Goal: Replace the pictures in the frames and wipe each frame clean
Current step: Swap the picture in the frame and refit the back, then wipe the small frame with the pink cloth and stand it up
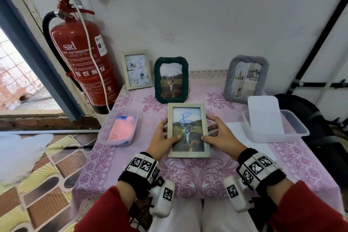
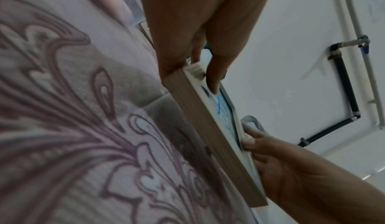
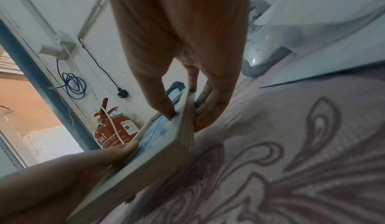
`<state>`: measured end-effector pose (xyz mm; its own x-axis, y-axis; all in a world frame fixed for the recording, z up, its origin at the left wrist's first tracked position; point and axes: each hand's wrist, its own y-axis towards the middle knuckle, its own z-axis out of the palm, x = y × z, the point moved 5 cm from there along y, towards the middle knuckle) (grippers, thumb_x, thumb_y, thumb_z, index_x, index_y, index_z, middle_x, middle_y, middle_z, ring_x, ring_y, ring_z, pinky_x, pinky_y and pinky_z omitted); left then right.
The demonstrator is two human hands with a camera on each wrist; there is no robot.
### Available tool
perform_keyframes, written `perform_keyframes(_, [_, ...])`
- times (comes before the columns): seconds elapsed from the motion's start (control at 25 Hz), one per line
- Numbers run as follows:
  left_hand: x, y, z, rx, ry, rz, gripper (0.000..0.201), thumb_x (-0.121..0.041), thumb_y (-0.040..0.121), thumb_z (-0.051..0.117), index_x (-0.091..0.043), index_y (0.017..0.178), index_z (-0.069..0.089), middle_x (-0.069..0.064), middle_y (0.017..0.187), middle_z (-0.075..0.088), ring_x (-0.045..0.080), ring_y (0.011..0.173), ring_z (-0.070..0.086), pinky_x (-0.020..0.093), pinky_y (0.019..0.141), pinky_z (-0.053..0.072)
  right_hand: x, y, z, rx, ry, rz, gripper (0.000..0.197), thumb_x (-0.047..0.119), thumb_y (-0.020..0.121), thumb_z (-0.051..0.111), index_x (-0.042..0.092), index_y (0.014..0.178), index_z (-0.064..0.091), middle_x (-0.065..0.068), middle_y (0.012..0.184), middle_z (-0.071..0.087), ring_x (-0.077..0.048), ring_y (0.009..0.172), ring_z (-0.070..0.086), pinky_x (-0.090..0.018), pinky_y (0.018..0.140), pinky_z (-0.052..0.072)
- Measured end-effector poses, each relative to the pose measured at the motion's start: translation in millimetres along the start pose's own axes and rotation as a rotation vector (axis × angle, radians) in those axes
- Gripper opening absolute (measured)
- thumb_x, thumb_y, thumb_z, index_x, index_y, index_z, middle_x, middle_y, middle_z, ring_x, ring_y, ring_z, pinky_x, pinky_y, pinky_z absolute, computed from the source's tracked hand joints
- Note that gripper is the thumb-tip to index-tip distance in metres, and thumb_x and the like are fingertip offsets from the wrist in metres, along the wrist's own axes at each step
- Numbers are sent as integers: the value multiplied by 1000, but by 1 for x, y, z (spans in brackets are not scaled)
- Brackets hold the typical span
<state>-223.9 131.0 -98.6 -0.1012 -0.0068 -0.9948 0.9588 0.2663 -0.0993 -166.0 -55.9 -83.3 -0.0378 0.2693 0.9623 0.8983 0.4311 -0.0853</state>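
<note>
frame [image 1: 188,153]: pale wood, glossy glass | tablecloth [image 1: 197,173]: matt cloth

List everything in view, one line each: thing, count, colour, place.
pale wooden picture frame: 1, blue scribble on glass, held above tablecloth centre
dark green rope-edged frame: 1, standing behind it
small pale frame: 1, back left
grey twisted frame: 1, back right
clear plastic tub with pink cloth: 1, left
clear plastic tub with white sheet: 1, right
pink floral tablecloth: 1, covering table
red fire extinguisher: 1, left wall
hands: left hand, right hand, gripping the wooden frame's sides
</note>
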Motion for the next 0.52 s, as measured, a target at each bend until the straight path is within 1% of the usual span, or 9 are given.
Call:
perform_keyframes(0.08, [3, 0, 1, 82, 138, 4, 69, 5, 76, 70, -13, 134, 37, -2, 101, 53, 15, 91, 58, 18, 72, 53, -6, 1, -3, 5, -42, 25, 69, 0, 79, 69, 21, 137, 37, -2, 91, 53, -12, 66, 58, -18, 52, 50])
perform_keyframes(0.12, [3, 0, 1, 110, 180, 9, 70, 6, 74, 72, -11, 133, 38, -3, 101, 53, 13, 89, 58, 17, 70, 54, -9, 1, -4, 10, -56, 36, 69, 1, 78, 70, 21, 135, 38, -4, 92, 54, -14, 66, 58, -22, 53, 51])
perform_keyframes(0.2, [4, 1, 0, 118, 247, 27, 68, 6, 72, 73, -7, 130, 42, 5, 105, 57, 15, 90, 60, 19, 71, 55, -14, 2, -5, 29, -49, 67, 68, 2, 77, 71, 22, 134, 40, -7, 95, 54, -19, 66, 58, -31, 56, 54])
perform_keyframes(0.28, [5, 4, -1, 105, 325, 27, 66, 2, 71, 75, -6, 129, 45, 18, 117, 55, 26, 99, 60, 34, 84, 55, -19, 3, -4, 39, -33, 86, 68, 2, 78, 71, 22, 134, 40, -7, 94, 53, -21, 69, 59, -35, 61, 57])
perform_keyframes(0.32, [7, 5, -2, 101, 377, 15, 68, -1, 71, 77, -6, 131, 44, 21, 121, 51, 30, 105, 59, 41, 92, 52, -20, 3, -4, 42, -47, 82, 68, 2, 78, 71, 20, 135, 39, -6, 92, 53, -20, 71, 59, -35, 64, 57])
perform_keyframes(0.36, [9, 7, -3, 92, 431, 2, 70, -4, 71, 78, -6, 132, 44, 19, 123, 46, 32, 108, 57, 43, 97, 48, -21, 4, -4, 43, -79, 72, 68, 3, 78, 71, 19, 136, 40, -4, 90, 52, -20, 71, 58, -34, 67, 56])
perform_keyframes(0.4, [11, 8, -6, 77, 482, -4, 72, -8, 71, 79, -7, 134, 43, 15, 122, 41, 30, 110, 55, 40, 101, 46, -21, 5, -4, 46, -118, 59, 68, 4, 78, 71, 17, 137, 40, -3, 87, 52, -18, 71, 57, -33, 69, 54])
perform_keyframes(0.44, [13, 9, -8, 61, 528, 0, 74, -11, 71, 80, -9, 135, 43, 10, 119, 36, 27, 110, 53, 33, 103, 43, -21, 6, -4, 49, -151, 52, 67, 6, 78, 72, 15, 137, 40, -1, 85, 52, -17, 70, 56, -31, 69, 52])
perform_keyframes(0.52, [15, 10, -11, 55, 588, 20, 74, -17, 70, 81, -13, 135, 45, 5, 112, 31, 19, 107, 46, 17, 99, 38, -22, 7, -4, 57, -168, 66, 66, 7, 78, 72, 15, 136, 41, -1, 84, 52, -13, 67, 55, -25, 64, 52])
